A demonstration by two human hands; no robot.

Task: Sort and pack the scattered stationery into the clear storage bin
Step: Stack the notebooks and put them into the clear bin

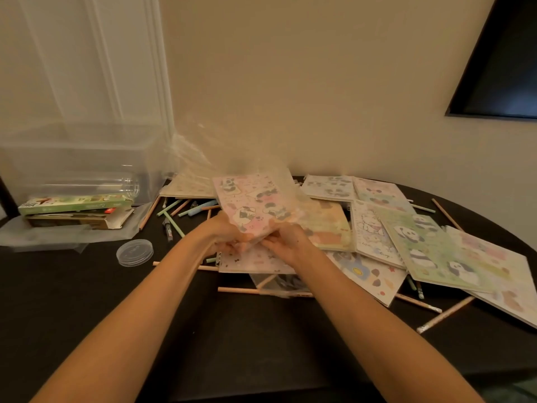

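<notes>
Pinching a pink cartoon-printed notebook [255, 203] in clear wrap [277, 170], left hand [223, 238] and right hand [286, 242] fingers hold it tilted.

Home interior: before me a dark table [261, 330] stands against a plain cream wall [305, 82]. A white panelled door [87, 53] rises behind the table's left end, and a dark screen [499, 68] hangs above its right. Cartoon notebooks [430, 245] and pencils [444, 315] litter its top.
</notes>
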